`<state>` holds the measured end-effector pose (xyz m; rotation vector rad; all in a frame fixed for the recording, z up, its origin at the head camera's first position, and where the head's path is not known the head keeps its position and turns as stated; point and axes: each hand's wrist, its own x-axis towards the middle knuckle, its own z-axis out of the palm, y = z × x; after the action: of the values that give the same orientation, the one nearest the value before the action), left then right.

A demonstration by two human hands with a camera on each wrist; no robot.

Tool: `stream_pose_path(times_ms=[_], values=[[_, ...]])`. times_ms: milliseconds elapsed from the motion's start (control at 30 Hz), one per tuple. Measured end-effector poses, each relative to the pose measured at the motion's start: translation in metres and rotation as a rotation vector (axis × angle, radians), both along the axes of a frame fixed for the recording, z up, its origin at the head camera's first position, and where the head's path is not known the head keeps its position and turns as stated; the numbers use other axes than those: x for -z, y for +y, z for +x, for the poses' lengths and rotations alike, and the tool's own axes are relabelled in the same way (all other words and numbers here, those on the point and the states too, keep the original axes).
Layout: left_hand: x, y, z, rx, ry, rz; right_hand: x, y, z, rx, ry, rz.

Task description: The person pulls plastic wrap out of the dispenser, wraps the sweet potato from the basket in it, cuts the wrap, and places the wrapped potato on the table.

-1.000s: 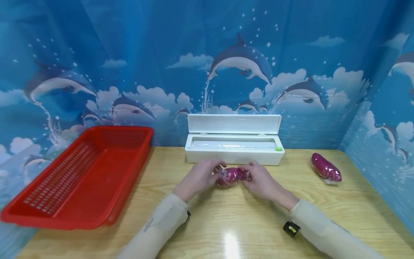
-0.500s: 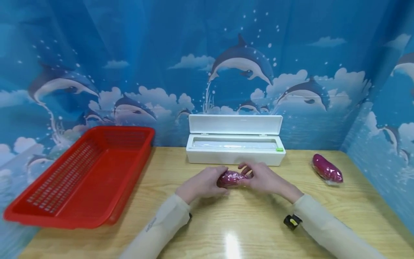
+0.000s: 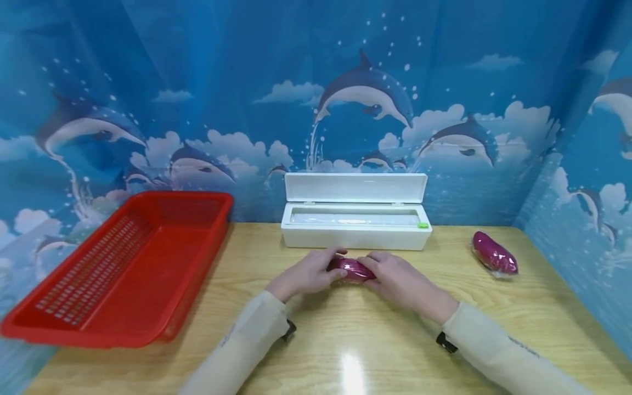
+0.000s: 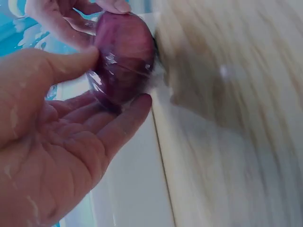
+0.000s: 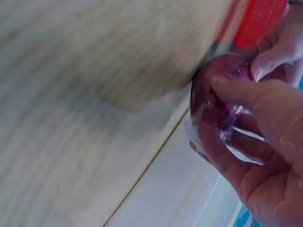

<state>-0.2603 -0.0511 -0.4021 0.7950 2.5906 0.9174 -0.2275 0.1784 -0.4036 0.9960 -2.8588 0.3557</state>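
Between both hands, in the middle of the table, is what looks like a purple sweet potato point(image 3: 353, 270) in clear cling film. My left hand point(image 3: 307, 272) holds its left end; the left wrist view has the thumb on one side of the wrapped sweet potato point(image 4: 124, 59) and fingers on the other. At the right end my right hand point(image 3: 395, 277) pinches it, thumb pressing the film in the right wrist view, where loose film point(image 5: 191, 128) shows by the fingers. Just behind stands a white cling film dispenser point(image 3: 356, 237), lid raised, with a green slider point(image 3: 423, 225).
A second wrapped purple sweet potato point(image 3: 494, 254) lies at the right of the wooden table point(image 3: 321, 351). On the left stands a large red plastic basket point(image 3: 163, 263). A blue dolphin-print curtain point(image 3: 247, 82) hangs behind the table and along its right side.
The right hand's fingers first spread off the end of the sweet potato, then closed on it again. The left hand shifted its grip at the other end. The dispenser and basket stay put.
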Motion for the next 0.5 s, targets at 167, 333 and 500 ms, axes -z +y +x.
stream_pose_path(times_ms=[167, 333, 500], values=[[0.0, -0.008, 0.002, -0.102, 0.207, 0.008, -0.003, 0.028, 0.002, 0.11, -0.126, -0.102], [-0.004, -0.03, -0.008, -0.276, 0.614, -0.102, -0.008, 0.092, 0.023, 0.262, -0.147, -0.2], [-0.002, -0.043, -0.017, -0.3, 0.581, -0.248, -0.003, 0.151, 0.035, 0.438, -0.094, -0.23]])
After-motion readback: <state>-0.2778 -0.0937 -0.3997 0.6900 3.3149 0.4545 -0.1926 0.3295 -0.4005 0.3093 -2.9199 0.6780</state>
